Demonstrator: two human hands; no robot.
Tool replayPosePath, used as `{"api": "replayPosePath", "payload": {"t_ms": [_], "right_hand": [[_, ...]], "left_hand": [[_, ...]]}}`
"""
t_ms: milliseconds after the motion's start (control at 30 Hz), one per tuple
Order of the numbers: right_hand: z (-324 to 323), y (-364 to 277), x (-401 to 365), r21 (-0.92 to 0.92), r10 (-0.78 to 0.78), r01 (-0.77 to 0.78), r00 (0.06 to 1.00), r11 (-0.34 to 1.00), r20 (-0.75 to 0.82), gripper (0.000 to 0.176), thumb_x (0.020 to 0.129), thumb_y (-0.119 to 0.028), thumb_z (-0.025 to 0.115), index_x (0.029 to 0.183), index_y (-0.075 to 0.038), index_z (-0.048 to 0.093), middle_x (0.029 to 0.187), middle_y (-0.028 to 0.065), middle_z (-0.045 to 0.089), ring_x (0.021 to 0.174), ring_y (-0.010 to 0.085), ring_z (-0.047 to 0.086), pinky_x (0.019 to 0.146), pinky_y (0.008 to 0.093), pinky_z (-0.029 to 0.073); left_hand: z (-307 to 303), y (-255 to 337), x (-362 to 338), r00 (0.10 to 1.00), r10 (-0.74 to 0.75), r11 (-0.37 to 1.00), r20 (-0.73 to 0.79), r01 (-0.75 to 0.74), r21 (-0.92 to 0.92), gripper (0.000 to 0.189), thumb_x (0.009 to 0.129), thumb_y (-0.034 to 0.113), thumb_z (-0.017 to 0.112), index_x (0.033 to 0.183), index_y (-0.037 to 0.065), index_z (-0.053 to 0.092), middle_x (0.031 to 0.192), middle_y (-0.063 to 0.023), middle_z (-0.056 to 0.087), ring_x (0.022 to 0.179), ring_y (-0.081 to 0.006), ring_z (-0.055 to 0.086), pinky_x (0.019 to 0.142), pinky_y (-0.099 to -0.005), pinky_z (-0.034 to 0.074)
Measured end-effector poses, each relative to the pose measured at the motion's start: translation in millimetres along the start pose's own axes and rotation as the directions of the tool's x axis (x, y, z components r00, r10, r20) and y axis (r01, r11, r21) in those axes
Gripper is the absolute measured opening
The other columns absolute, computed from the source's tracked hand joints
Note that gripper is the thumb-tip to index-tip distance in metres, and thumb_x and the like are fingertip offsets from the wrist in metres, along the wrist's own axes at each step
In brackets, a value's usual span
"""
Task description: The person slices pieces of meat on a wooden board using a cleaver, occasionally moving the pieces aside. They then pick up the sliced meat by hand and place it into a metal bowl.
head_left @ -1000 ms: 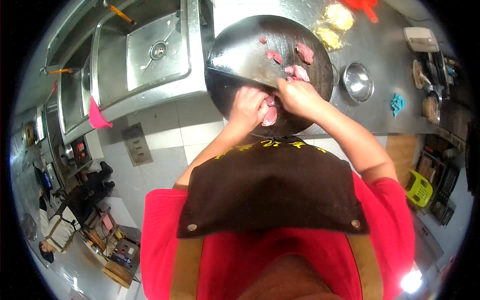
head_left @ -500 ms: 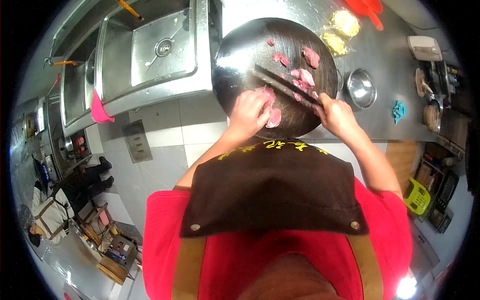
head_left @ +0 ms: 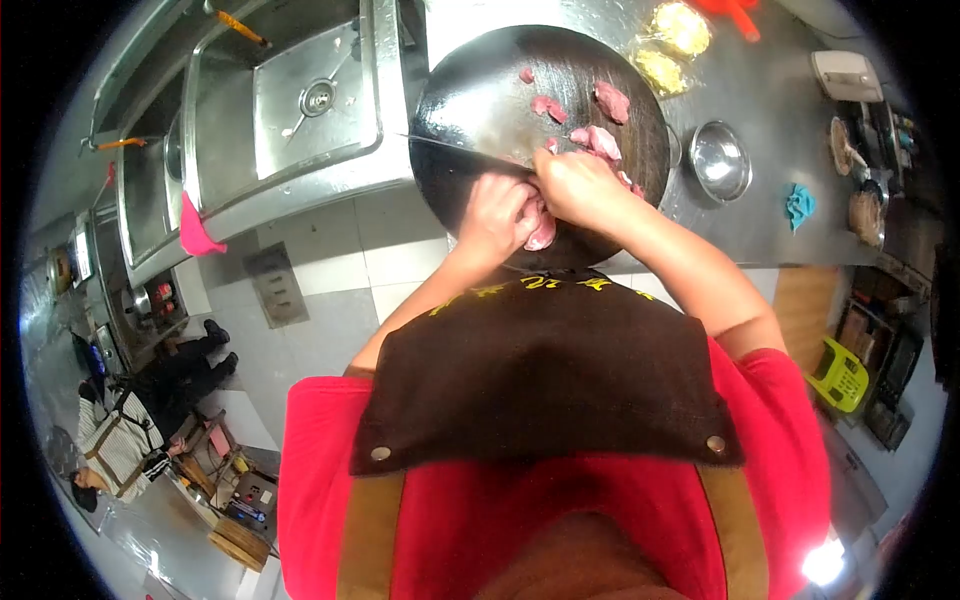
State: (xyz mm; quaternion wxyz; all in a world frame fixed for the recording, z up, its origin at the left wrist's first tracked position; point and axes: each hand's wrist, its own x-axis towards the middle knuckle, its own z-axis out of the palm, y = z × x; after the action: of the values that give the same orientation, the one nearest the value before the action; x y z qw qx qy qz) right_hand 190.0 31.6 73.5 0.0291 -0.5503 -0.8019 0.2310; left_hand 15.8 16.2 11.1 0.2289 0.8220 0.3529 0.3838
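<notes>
My right hand [head_left: 580, 185] is closed round the handle end of a dark knife [head_left: 465, 155], whose blade reaches left across the round dark chopping board [head_left: 480, 80]. Just below the blade, my left hand [head_left: 497, 213] has its fingers curled on a pink piece of meat [head_left: 540, 232], which shows between my two hands. Further meat pieces [head_left: 611, 102] lie on the upper and right part of the board. The knife's handle is hidden in my right hand.
Left of the board are metal sinks [head_left: 317, 97] with a pink cloth [head_left: 198, 228] on the edge. To the right stand a metal bowl [head_left: 720, 162], a blue cloth [head_left: 800, 206] and yellow food portions [head_left: 680, 30]. Another person [head_left: 125, 430] is at the far left.
My right hand has moved left with the knife, close to my left hand. The blade now extends further left, past the board's edge. The view has shifted slightly.
</notes>
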Motion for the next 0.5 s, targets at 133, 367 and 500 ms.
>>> {"api": "replayPosePath", "payload": {"t_ms": [133, 367, 500], "right_hand": [[-3.1, 2.1, -7.9, -0.011, 0.067, -0.067, 0.997, 0.998, -0.042, 0.024, 0.091, -0.022, 0.061, 0.093, 0.001, 0.054, 0.073, 0.0242, 0.065, 0.073, 0.0422, 0.066, 0.064, 0.0522, 0.051], [-35.0, 17.1, -79.5, -0.038, 0.181, -0.182, 0.983, 0.983, -0.041, 0.023, 0.091, -0.021, 0.063, 0.103, -0.004, 0.054, 0.071, 0.0242, 0.064, 0.072, 0.0448, 0.064, 0.063, 0.0532, 0.05], [-44.3, 18.2, -101.6, -0.061, 0.272, -0.273, 0.962, 0.96, -0.017, 0.022, 0.091, -0.021, 0.063, 0.103, -0.005, 0.054, 0.072, 0.0239, 0.064, 0.071, 0.0447, 0.064, 0.062, 0.0542, 0.05]], "left_hand": [[-6.7, 0.3, -6.0, 0.999, 0.023, 0.999, 0.022, -0.023, -0.035, 0.024, 0.07, 0.006, 0.074, 0.093, 0.006, 0.066, 0.098, -0.0109, 0.063, 0.094, -0.0316, 0.059, 0.085, -0.0411, 0.048], [-3.0, -1.9, -11.5, 1.0, -0.019, 0.999, -0.018, 0.019, -0.041, 0.025, 0.071, 0.006, 0.075, 0.094, 0.008, 0.064, 0.098, -0.0086, 0.064, 0.095, -0.0302, 0.061, 0.088, -0.0409, 0.048], [-1.4, -2.5, -11.2, 0.999, -0.041, 0.997, -0.016, 0.04, -0.065, 0.025, 0.071, 0.005, 0.074, 0.094, 0.008, 0.064, 0.097, -0.0075, 0.064, 0.094, -0.0294, 0.061, 0.088, -0.0405, 0.047]]}}
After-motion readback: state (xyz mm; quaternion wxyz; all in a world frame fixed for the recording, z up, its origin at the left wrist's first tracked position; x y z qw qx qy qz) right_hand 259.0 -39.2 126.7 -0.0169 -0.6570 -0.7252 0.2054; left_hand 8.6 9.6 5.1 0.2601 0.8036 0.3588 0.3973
